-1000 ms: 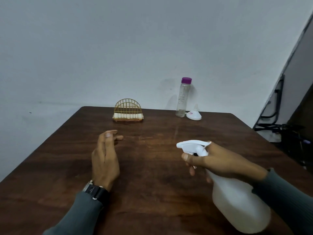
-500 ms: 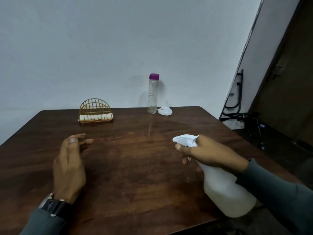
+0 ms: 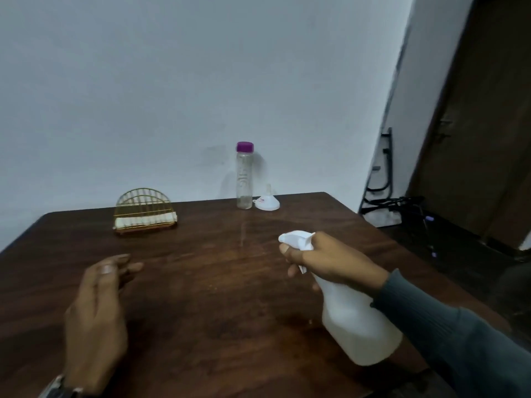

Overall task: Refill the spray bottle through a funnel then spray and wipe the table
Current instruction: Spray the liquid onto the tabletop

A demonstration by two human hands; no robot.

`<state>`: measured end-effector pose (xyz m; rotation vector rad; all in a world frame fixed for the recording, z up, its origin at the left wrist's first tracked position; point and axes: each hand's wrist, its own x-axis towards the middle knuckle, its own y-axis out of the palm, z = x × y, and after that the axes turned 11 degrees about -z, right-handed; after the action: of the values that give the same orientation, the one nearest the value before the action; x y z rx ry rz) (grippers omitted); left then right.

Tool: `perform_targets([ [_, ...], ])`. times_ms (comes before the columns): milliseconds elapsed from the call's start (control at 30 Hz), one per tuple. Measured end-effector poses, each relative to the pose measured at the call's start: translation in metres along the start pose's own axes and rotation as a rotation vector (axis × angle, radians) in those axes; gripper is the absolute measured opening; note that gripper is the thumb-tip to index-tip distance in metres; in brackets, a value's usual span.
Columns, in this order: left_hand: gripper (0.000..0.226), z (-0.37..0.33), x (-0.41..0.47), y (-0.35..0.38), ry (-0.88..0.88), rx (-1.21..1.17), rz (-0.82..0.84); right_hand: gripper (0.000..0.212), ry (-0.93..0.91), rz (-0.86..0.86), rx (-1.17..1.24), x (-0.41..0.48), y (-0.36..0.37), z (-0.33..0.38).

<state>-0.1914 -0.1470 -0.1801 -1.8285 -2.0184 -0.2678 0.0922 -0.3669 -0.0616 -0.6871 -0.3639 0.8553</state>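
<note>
My right hand [image 3: 330,261] grips the neck and trigger of a white spray bottle [image 3: 355,323], held tilted above the right side of the dark wooden table [image 3: 201,282], nozzle pointing left. My left hand [image 3: 97,308] hovers over the table's left front, fingers loosely apart, holding nothing. At the far edge stands a clear water bottle [image 3: 244,176] with a purple cap, nearly empty. A white funnel [image 3: 267,201] lies upside down beside it on the right.
A gold wire holder [image 3: 143,211] with white folded napkins sits at the back left of the table. The wall runs right behind the table. A black metal frame [image 3: 385,179] and a dark door stand off to the right.
My view has swung to the right, so the table's things sit further left in frame. Both hands keep about the same pose, the right still holding the spray bottle.
</note>
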Motion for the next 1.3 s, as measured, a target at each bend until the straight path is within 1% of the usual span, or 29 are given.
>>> perform_targets([
  [67,0.061,-0.035,-0.016,-0.007,0.02,-0.08,0.009,0.054,-0.077,0.095,-0.057,-0.002,0.01,0.012],
  [133,0.06,-0.051,-0.024,-0.011,0.068,-0.086,-0.008,0.049,-0.125,0.13,-0.13,-0.003,0.022,0.027],
  [300,0.052,-0.051,-0.023,-0.009,0.052,-0.103,-0.031,0.04,-0.108,0.063,-0.131,-0.007,0.043,0.05],
  [400,0.052,-0.053,-0.024,-0.01,0.04,-0.111,-0.03,0.042,-0.152,0.037,-0.116,-0.007,0.047,0.054],
  [533,0.051,-0.056,-0.025,-0.011,0.035,-0.131,-0.032,0.05,-0.243,0.103,-0.114,-0.013,0.044,0.055],
  [600,0.049,-0.055,-0.026,-0.011,0.031,-0.126,-0.043,0.049,-0.259,0.159,-0.165,-0.018,0.047,0.057],
  [667,0.048,-0.055,-0.025,-0.012,0.036,-0.13,-0.052,0.046,-0.263,0.199,-0.21,-0.024,0.049,0.057],
  [767,0.052,-0.056,-0.024,-0.012,0.027,-0.124,-0.055,0.035,-0.264,0.173,-0.255,-0.03,0.049,0.054],
  [900,0.05,-0.055,-0.025,-0.012,0.031,-0.131,-0.051,0.032,-0.253,0.195,-0.226,-0.034,0.045,0.047],
  [967,0.05,-0.055,-0.025,-0.012,0.023,-0.135,-0.04,0.026,-0.252,0.192,-0.194,-0.033,0.04,0.039],
  [1000,0.05,-0.055,-0.025,-0.012,0.023,-0.14,-0.04,0.025,-0.241,0.187,-0.179,-0.031,0.037,0.035],
  [1100,0.049,-0.055,-0.025,-0.012,0.033,-0.158,-0.051,0.033,-0.199,0.181,-0.155,-0.029,0.028,0.022],
  [1233,0.047,-0.055,-0.025,-0.012,0.036,-0.176,-0.046,0.022,-0.16,0.133,-0.176,-0.032,0.016,0.014],
  [1300,0.046,-0.056,-0.025,-0.012,0.042,-0.183,-0.053,0.021,-0.119,0.107,-0.165,-0.034,0.012,0.012],
])
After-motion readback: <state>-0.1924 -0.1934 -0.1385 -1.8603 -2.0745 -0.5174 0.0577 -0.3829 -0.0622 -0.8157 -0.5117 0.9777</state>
